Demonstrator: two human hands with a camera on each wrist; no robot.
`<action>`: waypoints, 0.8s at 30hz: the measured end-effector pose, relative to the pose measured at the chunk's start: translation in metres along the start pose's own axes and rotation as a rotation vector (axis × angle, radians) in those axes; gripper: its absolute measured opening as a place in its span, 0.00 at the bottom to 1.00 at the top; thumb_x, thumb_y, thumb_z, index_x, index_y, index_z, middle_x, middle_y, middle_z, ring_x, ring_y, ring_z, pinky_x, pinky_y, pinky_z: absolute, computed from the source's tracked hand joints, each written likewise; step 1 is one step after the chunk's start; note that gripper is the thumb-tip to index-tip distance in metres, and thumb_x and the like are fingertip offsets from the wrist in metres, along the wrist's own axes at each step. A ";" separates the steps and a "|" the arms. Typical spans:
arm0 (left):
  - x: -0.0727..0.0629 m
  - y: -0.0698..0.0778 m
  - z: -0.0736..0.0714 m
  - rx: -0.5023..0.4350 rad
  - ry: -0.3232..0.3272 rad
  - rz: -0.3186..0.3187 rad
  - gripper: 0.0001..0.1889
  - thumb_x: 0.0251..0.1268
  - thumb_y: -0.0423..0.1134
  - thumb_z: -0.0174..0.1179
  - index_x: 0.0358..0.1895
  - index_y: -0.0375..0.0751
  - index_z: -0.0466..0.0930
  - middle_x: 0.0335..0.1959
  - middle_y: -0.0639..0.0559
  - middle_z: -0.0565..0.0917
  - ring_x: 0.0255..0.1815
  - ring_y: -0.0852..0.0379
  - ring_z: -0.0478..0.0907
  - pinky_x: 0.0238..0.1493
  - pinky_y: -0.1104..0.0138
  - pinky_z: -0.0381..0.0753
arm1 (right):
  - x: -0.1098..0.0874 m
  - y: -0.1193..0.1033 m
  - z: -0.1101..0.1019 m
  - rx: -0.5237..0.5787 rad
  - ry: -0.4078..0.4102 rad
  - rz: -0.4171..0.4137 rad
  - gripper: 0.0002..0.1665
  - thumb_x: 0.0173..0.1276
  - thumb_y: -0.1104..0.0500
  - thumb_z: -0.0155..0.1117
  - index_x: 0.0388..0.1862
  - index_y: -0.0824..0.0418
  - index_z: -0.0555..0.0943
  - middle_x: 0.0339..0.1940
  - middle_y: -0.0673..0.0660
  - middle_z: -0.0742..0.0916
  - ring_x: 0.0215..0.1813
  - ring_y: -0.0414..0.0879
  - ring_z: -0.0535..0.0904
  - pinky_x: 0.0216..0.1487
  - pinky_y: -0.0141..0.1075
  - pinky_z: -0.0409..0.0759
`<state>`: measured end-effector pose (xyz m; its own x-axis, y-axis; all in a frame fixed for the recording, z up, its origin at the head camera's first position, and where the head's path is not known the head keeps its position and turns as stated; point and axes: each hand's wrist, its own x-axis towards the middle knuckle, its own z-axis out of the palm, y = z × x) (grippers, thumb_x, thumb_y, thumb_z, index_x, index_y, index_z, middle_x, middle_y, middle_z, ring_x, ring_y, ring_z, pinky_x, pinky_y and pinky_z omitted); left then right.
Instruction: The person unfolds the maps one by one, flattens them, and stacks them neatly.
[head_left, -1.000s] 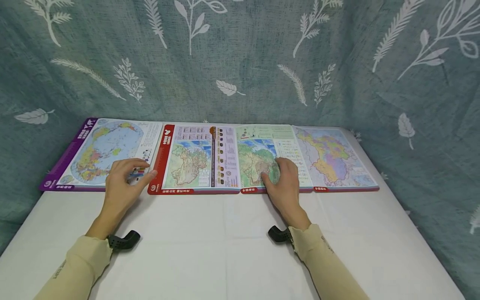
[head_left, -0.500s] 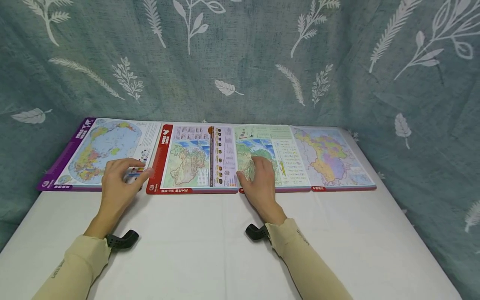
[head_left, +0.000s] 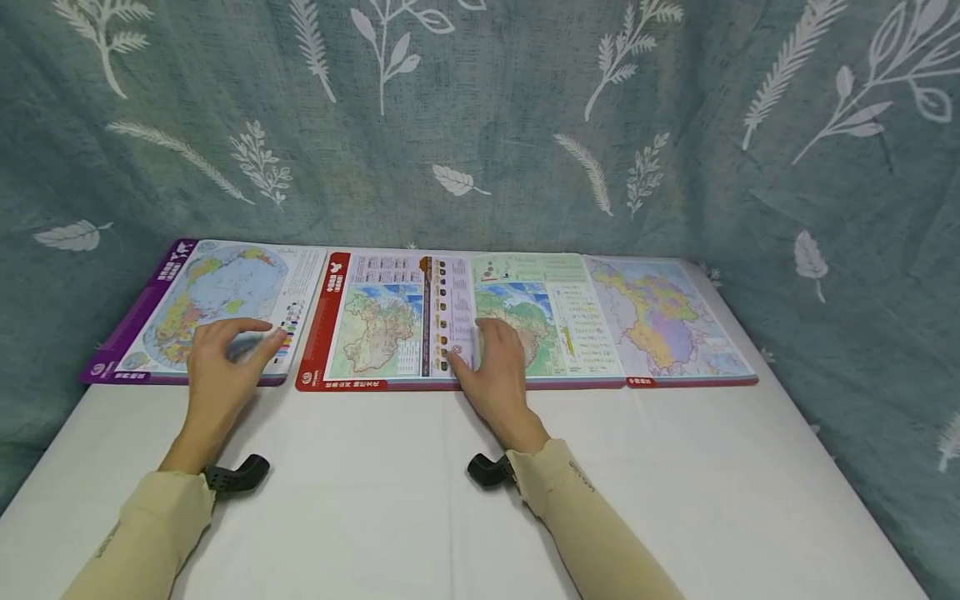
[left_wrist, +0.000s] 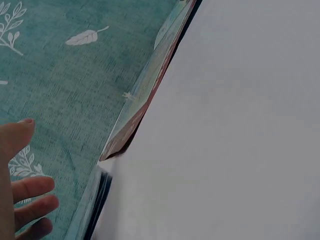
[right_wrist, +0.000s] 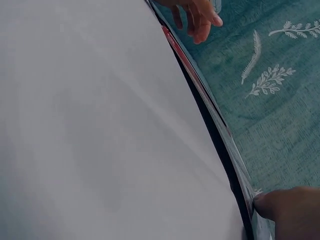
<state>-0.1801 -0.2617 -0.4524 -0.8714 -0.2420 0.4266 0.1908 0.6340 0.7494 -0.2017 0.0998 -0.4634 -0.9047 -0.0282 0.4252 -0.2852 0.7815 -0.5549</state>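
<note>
Several map boards lie in a row along the back of the table. My left hand [head_left: 220,367] is over the lower right part of the purple-edged world map [head_left: 225,292], thumb and fingers apart with nothing between them. Beside that board lies the red-edged map [head_left: 375,333], then a green relief map [head_left: 585,325] and a multicoloured map [head_left: 660,308]. My right hand [head_left: 498,375] rests at the seam of the red-edged and relief maps, loosely bent fingers covering part of both. In the right wrist view its thumb [right_wrist: 287,205] is right at the boards' front edge.
A white cloth [head_left: 390,500] covers the table in front of the maps. Behind them hangs a blue-green curtain [head_left: 480,125] with white leaf prints. A narrow gap separates the purple-edged map from the red-edged one. Each wrist wears a black device [head_left: 240,475].
My right hand has slid left from the middle of the relief map to its left seam. My left hand has drawn slightly left, uncovering the world map's lower right corner.
</note>
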 end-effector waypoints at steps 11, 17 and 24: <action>0.013 -0.023 -0.024 0.065 0.073 -0.156 0.24 0.70 0.52 0.69 0.54 0.34 0.87 0.66 0.35 0.82 0.76 0.39 0.64 0.75 0.44 0.54 | 0.001 -0.023 0.018 0.012 -0.011 -0.064 0.36 0.67 0.48 0.77 0.66 0.67 0.78 0.64 0.63 0.82 0.68 0.60 0.75 0.72 0.52 0.70; 0.018 -0.036 -0.037 0.105 0.142 -0.224 0.24 0.70 0.52 0.68 0.56 0.34 0.87 0.65 0.38 0.82 0.71 0.41 0.64 0.73 0.46 0.53 | 0.000 -0.033 0.028 0.022 -0.022 -0.086 0.34 0.67 0.49 0.77 0.63 0.67 0.79 0.63 0.63 0.82 0.68 0.59 0.76 0.72 0.52 0.71; 0.018 -0.049 -0.054 0.127 0.174 -0.348 0.30 0.72 0.55 0.65 0.65 0.34 0.82 0.76 0.39 0.71 0.80 0.43 0.53 0.80 0.45 0.44 | -0.001 -0.049 0.040 0.031 -0.067 -0.080 0.35 0.68 0.47 0.75 0.66 0.67 0.78 0.67 0.63 0.80 0.72 0.59 0.73 0.75 0.51 0.69</action>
<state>-0.1808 -0.3364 -0.4544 -0.7824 -0.5721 0.2460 -0.1688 0.5751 0.8005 -0.1993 0.0368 -0.4654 -0.8974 -0.1320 0.4211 -0.3662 0.7552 -0.5436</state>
